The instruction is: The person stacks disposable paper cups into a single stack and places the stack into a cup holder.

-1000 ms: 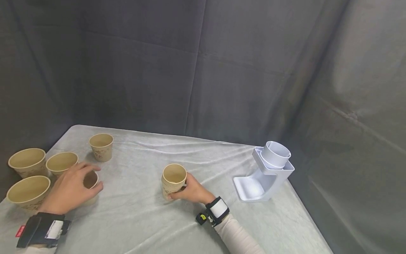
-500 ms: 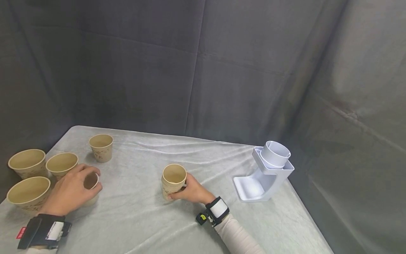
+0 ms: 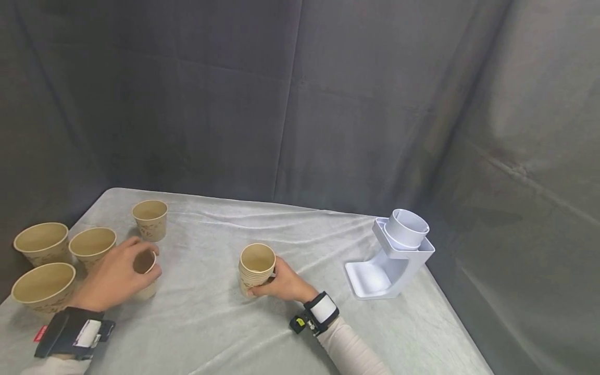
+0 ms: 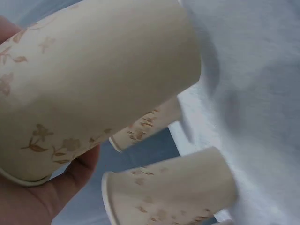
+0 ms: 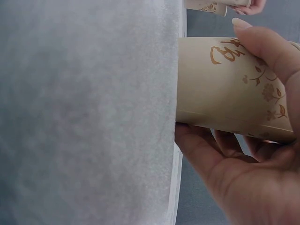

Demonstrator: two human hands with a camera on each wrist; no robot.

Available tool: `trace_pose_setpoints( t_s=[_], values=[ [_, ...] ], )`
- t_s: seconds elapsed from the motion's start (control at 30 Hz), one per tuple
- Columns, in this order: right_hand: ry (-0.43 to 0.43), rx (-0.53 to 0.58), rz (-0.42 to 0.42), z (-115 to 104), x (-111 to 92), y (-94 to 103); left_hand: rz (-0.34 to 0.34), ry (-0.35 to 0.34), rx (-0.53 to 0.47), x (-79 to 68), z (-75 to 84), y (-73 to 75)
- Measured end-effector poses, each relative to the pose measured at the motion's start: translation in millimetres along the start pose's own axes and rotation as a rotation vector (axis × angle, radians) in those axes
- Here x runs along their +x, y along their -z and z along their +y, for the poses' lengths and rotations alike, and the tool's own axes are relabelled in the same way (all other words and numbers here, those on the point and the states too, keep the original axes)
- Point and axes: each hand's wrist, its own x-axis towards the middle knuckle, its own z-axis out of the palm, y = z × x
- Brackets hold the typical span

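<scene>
My left hand (image 3: 117, 273) grips a small tan paper cup (image 3: 144, 266) at the table's left side; the left wrist view shows that cup (image 4: 89, 84) tilted and lifted off the cloth, my palm under its rim. My right hand (image 3: 281, 284) curls round a stack of tan paper cups (image 3: 255, 266) standing upright at the table's middle. The right wrist view shows the stack (image 5: 225, 89) with my thumb and fingers wrapped about its lower wall.
Three wider tan cups (image 3: 41, 242) (image 3: 91, 245) (image 3: 43, 284) and one small cup (image 3: 150, 217) stand at the left. A white plastic cup dispenser stand (image 3: 394, 255) sits at the right near the table edge. A grey cloth (image 3: 211, 323) covers the table.
My left hand has shifted right and slightly toward the middle with the small cup, tilting it up off the cloth. The right hand and stack have not moved.
</scene>
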Motion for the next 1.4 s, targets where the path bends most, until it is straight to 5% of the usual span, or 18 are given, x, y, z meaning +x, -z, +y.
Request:
trace_pose_setpoints(
  t_s=[0.6, 0.93, 1.4],
  values=[
    [0.018, 0.019, 0.003, 4, 1, -0.8, 0.036, -0.11, -0.02, 62.1, 52.0, -1.3],
    [0.01, 0.01, 0.029, 36, 3, -6.7, 0.055, -0.128, -0.135, 88.2, 84.5, -10.1],
    [0.055, 0.012, 0.004, 2, 2, -4.1, 0.099, -0.199, -0.246, 101.9, 121.6, -27.5]
  ],
)
